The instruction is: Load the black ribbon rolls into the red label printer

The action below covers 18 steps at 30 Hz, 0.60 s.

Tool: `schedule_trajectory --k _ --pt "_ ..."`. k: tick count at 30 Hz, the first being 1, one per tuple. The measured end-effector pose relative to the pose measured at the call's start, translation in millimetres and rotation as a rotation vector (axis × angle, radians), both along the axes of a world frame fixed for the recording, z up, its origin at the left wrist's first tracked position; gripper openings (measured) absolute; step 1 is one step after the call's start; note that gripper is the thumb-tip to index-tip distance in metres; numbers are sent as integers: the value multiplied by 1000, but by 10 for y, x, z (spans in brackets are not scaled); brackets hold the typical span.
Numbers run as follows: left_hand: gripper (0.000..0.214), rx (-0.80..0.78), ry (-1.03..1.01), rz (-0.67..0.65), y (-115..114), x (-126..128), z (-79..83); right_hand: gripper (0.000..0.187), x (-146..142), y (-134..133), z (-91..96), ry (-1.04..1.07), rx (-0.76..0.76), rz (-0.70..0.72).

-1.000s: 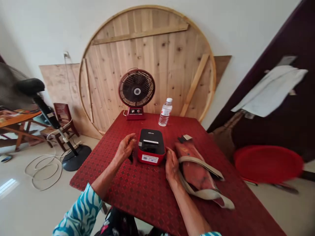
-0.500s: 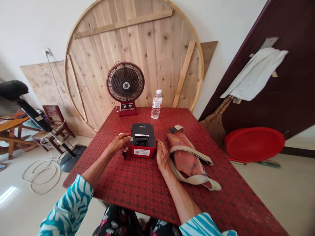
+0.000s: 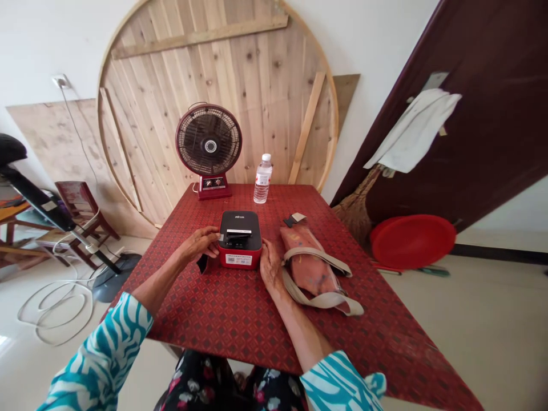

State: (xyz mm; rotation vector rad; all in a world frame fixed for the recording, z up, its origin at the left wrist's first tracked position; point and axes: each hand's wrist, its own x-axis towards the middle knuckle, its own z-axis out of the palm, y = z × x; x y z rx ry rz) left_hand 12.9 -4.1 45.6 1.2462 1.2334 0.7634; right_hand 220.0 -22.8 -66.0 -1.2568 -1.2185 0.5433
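A squarish label printer (image 3: 240,221) with a black lid, red sides and a white sticker on its front stands upright on the red patterned table (image 3: 205,319). My left hand (image 3: 199,242) bends its fingers against the printer's left side, by a small grey tab. Against the right side rests my right hand (image 3: 271,264), fingers close together and pointing forward. Between them the two hands hold the printer, which sits on the tabletop. A small black piece (image 3: 202,263) lies below my left hand. Just right of my right hand lies a reddish pouch (image 3: 310,271) with a beige strap.
At the table's back stand a dark red fan (image 3: 209,145) and a water bottle (image 3: 262,180). A large round wooden board (image 3: 257,85) leans on the wall. To the right are a broom (image 3: 357,208) and red basin (image 3: 413,240); a coiled cable (image 3: 55,308) lies left.
The view has turned slightly right, so everything sits further left. My left fingers have shifted a little along the printer's side; my right hand keeps its place.
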Motion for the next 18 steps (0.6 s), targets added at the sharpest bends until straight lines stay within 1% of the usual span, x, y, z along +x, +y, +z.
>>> schedule_trajectory --k 5,9,12,15,18 --pt "40 -63 -48 -34 -1 -31 13 42 5 -23 35 -8 -23 24" --pt "47 -110 -90 -56 60 -67 -15 42 9 -35 60 9 -49 29" --pt "51 -136 -116 -106 110 -96 -29 43 13 -48 81 17 -67 34" --pt "52 -140 -115 -142 132 -110 -20 44 17 -73 108 26 -87 41" --pt "52 -150 -95 -134 123 -100 -3 43 19 -92 120 56 -98 46"
